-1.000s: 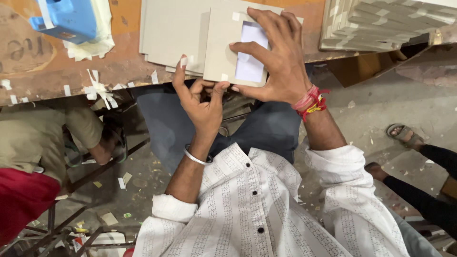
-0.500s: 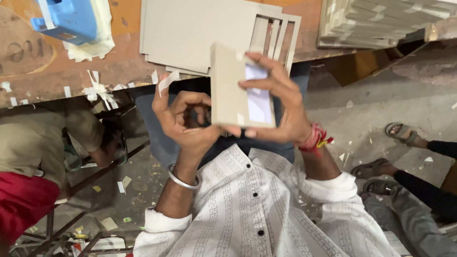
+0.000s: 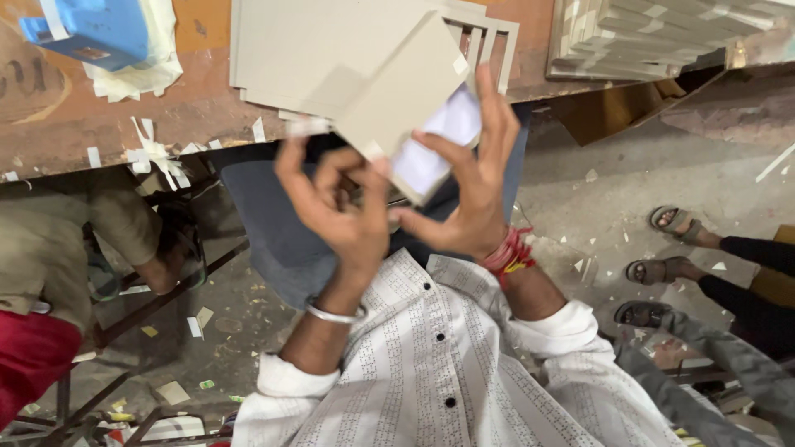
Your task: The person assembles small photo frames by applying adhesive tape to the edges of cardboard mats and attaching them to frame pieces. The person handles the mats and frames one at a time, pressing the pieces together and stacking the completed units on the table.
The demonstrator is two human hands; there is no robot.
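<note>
My right hand [image 3: 472,199], with red thread at the wrist, holds up a grey cardboard piece [image 3: 406,87] with a white paper patch [image 3: 435,141] on the face turned toward me. The board is tilted above my lap. My left hand [image 3: 335,211], wearing a silver bangle, is curled just left of the board. Its middle fingers touch the board's lower corner. A small, blurred white tape strip [image 3: 306,126] sticks out from its index fingertip.
A worn wooden table [image 3: 199,108] carries a stack of grey boards [image 3: 290,50], a blue object [image 3: 91,29] on white paper, and another board pile [image 3: 662,33]. A person in khaki [image 3: 50,248] sits left. Sandalled feet [image 3: 671,223] of others stand right. Paper scraps litter the floor.
The cardboard piece came off the table stack toward me and tilted. My left hand rose with the tape strip to the board's lower corner.
</note>
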